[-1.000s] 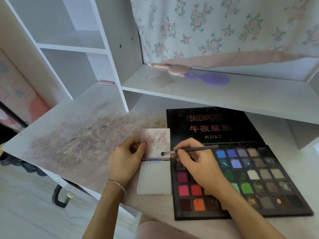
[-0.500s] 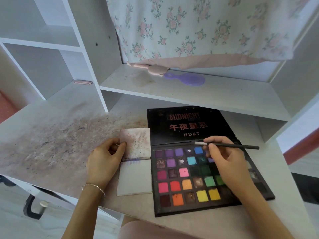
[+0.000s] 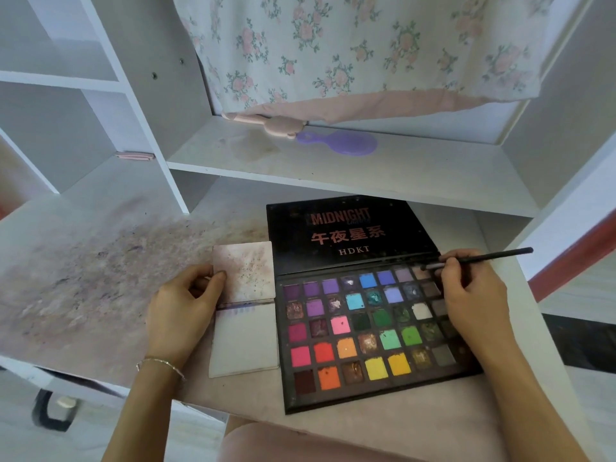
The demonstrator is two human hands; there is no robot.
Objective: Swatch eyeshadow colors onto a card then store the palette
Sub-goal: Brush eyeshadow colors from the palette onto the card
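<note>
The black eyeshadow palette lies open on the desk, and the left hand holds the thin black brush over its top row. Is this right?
Not quite. The head view shows the right hand holding the thin black brush over the open black eyeshadow palette; the left hand holds the white card.

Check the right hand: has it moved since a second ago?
Yes. The right hand with the brush went from the card's edge rightward across the palette to its top-right pans.

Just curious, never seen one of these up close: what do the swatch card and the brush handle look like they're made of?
The card looks like matte white paper or thin board: flat, dull, with purple powder marks on it. The brush handle looks like smooth black plastic or painted wood; it is thin and straight, and the picture cannot settle which.
</note>
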